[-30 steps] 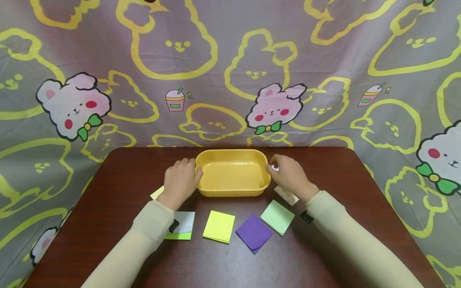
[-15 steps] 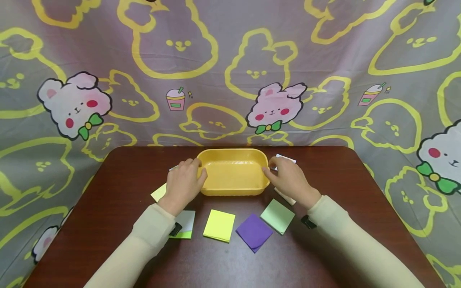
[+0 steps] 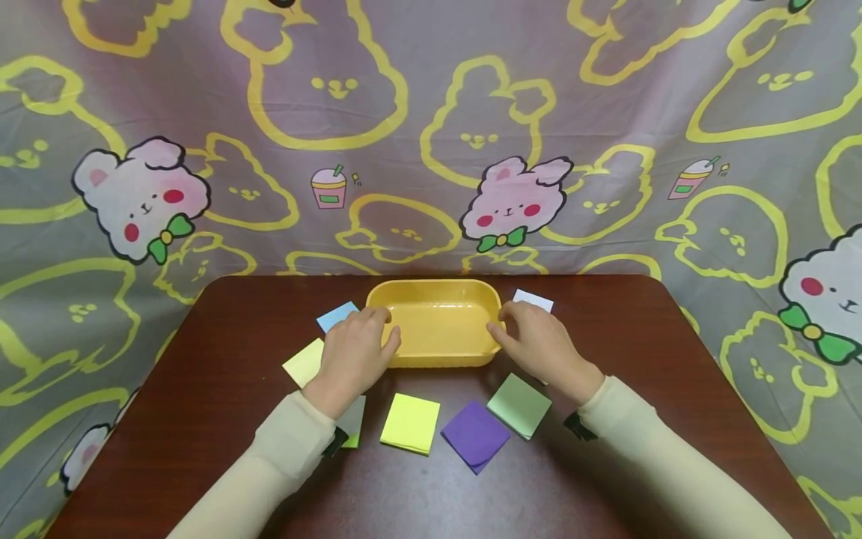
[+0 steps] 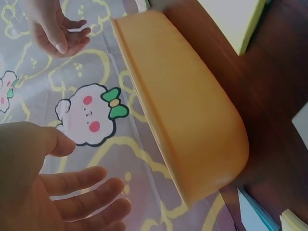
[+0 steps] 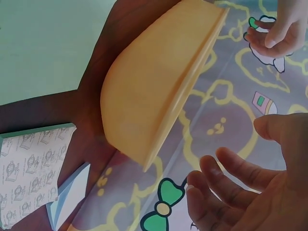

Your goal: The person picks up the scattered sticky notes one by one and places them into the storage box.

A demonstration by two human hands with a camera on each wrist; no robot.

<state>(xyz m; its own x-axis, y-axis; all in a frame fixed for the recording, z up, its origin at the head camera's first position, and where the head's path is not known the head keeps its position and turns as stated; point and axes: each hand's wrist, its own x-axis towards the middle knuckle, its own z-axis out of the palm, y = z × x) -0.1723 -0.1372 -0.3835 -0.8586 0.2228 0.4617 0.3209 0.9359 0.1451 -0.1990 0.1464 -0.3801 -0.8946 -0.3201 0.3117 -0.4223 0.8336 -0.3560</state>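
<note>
Yellow and glossy, an oblong tray (image 3: 434, 329) sits on the dark wooden table (image 3: 431, 498), between the left hand (image 3: 352, 353) and the right hand (image 3: 542, 341). Each hand hovers at its own end of the tray, palms turned towards each other, fingers spread and loosely bent with the thumb well apart; both wrist views show a gap between the fingertips and the tray's rim, and both hands hold nothing. Just beyond the left hand's knuckles lies a blue note pad (image 3: 335, 317), and outside that hand a pale yellow pad (image 3: 304, 362), partly covered by it. Under the left wrist shows part of a grey-and-green pad (image 3: 354, 424). Nearer the body than the hands, and between the forearms, are a bright yellow pad (image 3: 410, 424), a purple pad (image 3: 475, 436) and a light green pad (image 3: 519, 406), the last close to the right wrist. Past the right hand's knuckles lies a white pad (image 3: 533, 301), while a pad with a printed pattern (image 5: 31, 175) lies below that hand. Behind both hands hangs a grey curtain (image 3: 417, 168) with cartoon rabbits.
</note>
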